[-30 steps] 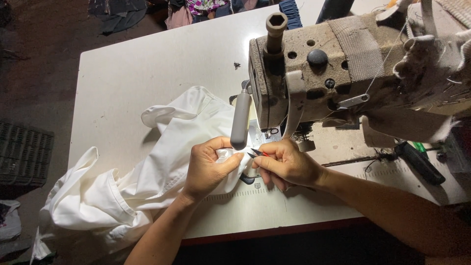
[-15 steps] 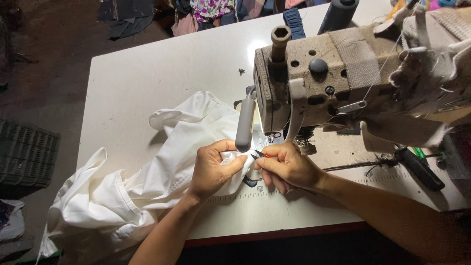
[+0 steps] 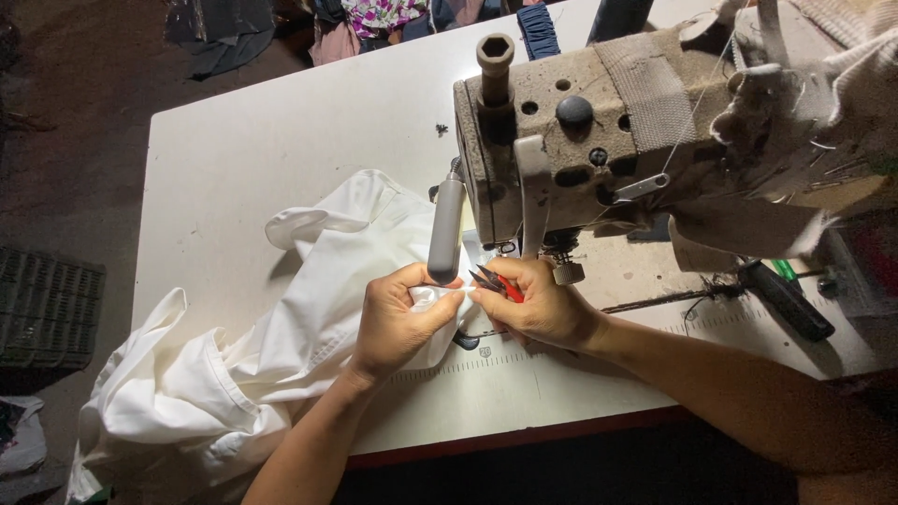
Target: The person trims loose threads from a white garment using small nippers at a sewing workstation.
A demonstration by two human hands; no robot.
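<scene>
The left hand (image 3: 398,323) pinches a fold of the white cloth (image 3: 281,346) near the table (image 3: 243,150) centre. At its 3 o'clock, touching it, the right hand (image 3: 538,304) grips small red snips (image 3: 496,283), blades at the cloth, below the sewing machine (image 3: 599,140) at 12 o'clock.

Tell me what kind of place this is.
Most likely a garment sewing workshop. A worn beige industrial sewing machine sits on a white work table. The left hand pinches white fabric while the right hand holds small red-handled thread snips; more cloth lies piled beyond the table.
</scene>
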